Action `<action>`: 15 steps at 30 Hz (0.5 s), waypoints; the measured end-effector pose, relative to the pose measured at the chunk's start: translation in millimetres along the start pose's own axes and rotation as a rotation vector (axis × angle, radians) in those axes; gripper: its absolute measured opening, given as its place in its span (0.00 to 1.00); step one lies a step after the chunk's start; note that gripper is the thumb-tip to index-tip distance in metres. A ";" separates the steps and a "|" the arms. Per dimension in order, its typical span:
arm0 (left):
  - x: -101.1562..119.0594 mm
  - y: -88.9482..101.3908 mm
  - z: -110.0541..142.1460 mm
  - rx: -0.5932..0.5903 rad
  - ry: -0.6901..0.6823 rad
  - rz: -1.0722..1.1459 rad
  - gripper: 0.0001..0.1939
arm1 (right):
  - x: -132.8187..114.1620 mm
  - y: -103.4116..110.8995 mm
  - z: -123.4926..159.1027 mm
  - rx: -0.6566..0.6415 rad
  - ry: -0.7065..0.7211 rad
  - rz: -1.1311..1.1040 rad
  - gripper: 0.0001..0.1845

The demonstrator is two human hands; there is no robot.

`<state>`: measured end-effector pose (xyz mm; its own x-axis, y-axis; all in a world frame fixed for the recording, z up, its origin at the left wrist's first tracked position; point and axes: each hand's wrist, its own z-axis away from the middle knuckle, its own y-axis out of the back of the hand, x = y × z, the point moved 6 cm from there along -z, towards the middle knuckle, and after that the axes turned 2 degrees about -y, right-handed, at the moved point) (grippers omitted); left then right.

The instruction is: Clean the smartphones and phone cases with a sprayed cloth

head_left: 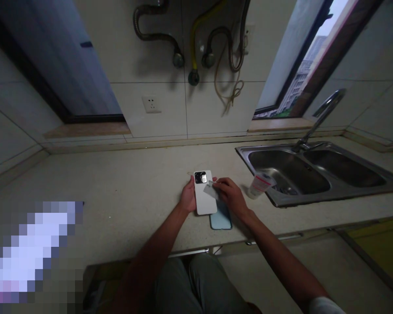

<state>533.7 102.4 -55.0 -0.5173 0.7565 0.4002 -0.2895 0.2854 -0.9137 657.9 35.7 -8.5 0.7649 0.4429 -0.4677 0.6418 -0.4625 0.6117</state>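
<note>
My left hand (187, 198) grips a white phone (204, 201) by its left edge, back side up, with the camera block at the far end. My right hand (228, 195) pinches a small pale wipe or cloth (209, 190) against the phone's back, near its right edge. Under the phone and my right hand lies a light blue phone case (220, 220) on the beige countertop (118, 196). Both hands hover just above the counter, near its front edge.
A small white bottle (259, 185) with a label lies tipped against the rim of a steel double sink (275, 201) to the right, below a tap (324, 109). A wall socket (151, 104) and hoses (216, 52) are on the tiled wall behind.
</note>
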 end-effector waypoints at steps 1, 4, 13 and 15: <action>-1.7 0.5 0.9 0.009 0.024 -0.006 0.36 | 1.8 -0.8 -7.8 0.013 -0.023 0.022 0.16; -3.3 4.6 2.0 0.047 0.044 -0.019 0.35 | 1.8 -1.5 -30.5 0.060 -0.079 0.152 0.15; -4.6 5.1 -2.6 0.087 0.001 -0.017 0.31 | -15.4 -28.0 -67.1 -0.127 -0.136 0.434 0.15; -3.4 3.7 -2.9 0.099 -0.032 -0.001 0.31 | -24.1 -37.1 -68.4 -0.158 -0.096 0.431 0.15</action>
<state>536.6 102.6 -59.9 -0.5418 0.7367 0.4047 -0.3674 0.2254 -0.9023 611.9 94.7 23.7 0.9663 0.1597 -0.2019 0.2539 -0.4630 0.8492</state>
